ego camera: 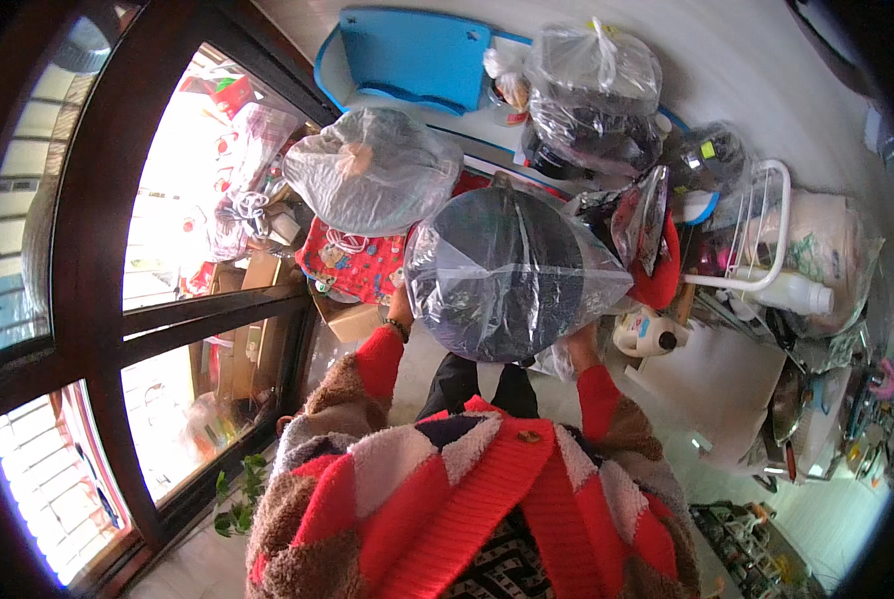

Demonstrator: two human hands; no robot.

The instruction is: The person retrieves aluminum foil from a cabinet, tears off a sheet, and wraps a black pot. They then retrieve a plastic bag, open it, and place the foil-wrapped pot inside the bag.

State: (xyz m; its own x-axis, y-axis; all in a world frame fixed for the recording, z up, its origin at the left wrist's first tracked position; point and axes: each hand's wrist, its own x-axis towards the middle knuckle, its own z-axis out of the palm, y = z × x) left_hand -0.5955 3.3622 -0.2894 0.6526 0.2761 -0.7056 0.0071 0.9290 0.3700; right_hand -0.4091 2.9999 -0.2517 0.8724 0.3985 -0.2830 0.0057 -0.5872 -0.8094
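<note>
A large, round, dark object inside a clear plastic bag is held between my two hands in front of my body. My left hand grips its left side, and a beaded bracelet shows at the wrist. On the lower right, my right hand holds the bag's edge, its fingers mostly hidden beneath the plastic. Just beyond my left hand lies a red patterned cloth bag with drawstrings. Above that sits another round thing in a cloudy plastic bag.
A blue-and-white shelf stands against the wall, with bagged items on it. To the right are a white metal rack, a cream jug and a white bottle. A dark-framed glass door and a cardboard box are left.
</note>
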